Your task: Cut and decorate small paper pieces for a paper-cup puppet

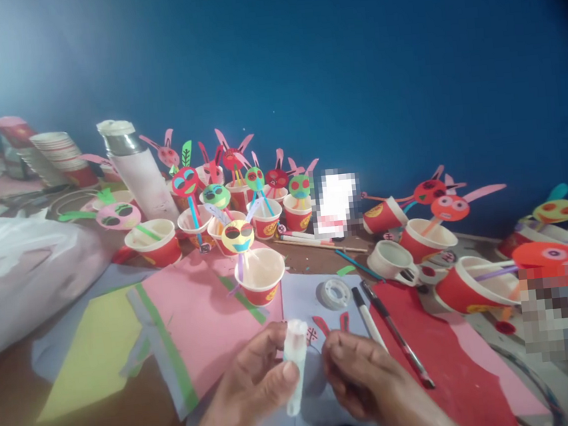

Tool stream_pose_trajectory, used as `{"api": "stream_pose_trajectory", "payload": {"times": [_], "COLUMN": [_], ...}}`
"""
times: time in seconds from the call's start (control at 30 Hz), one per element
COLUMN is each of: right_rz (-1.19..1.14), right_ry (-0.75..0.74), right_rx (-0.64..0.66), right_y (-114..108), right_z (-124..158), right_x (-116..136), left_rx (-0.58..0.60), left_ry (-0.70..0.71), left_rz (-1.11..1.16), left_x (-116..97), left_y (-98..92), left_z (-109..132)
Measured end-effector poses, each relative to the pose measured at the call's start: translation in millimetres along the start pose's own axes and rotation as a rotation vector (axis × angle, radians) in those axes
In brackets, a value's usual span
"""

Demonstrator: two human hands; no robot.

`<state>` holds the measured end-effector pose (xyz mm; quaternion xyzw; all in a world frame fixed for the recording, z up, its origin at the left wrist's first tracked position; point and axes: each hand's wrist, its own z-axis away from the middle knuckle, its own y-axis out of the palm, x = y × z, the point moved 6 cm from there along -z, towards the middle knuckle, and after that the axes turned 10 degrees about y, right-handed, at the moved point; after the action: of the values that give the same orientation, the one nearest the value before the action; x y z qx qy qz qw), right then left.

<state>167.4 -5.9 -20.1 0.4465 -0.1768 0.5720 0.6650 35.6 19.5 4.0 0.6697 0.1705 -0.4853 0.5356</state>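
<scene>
My left hand [253, 383] is closed round a small whitish tube [295, 362], held upright between thumb and fingers. My right hand [363, 376] is close beside it, fingers curled and pinched near the tube; whether it holds anything is hidden. Just beyond the hands lie small red paper cut-outs [331, 323] on a pale blue sheet [299, 292]. A roll of clear tape [335, 294] rests on that sheet, with a white marker [367, 315] and a dark pen [397, 341] to its right.
Pink [198, 315], yellow [94, 355] and red [444, 365] sheets cover the table. Several red paper cups with paper faces on straws [260, 275] crowd the back, near a metal flask [139, 170] and stacked cups [62, 154]. A white plastic bag [18, 265] lies at left.
</scene>
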Motion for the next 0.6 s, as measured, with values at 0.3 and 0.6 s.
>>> {"api": "stream_pose_trajectory", "payload": {"times": [0.3,0.6], "right_rz": [0.033,-0.046], "right_ry": [0.054,-0.012], "right_rx": [0.271,0.282], "right_y": [22,25], "right_z": [-1,10], "right_x": [-25,-22], "left_rx": [-0.074,0.025], "left_ry": [0.062,0.067], "left_rz": [0.088,0.027], "left_x": [-2,0], "left_y": [20.3,22.5], "left_z": [10,6]}}
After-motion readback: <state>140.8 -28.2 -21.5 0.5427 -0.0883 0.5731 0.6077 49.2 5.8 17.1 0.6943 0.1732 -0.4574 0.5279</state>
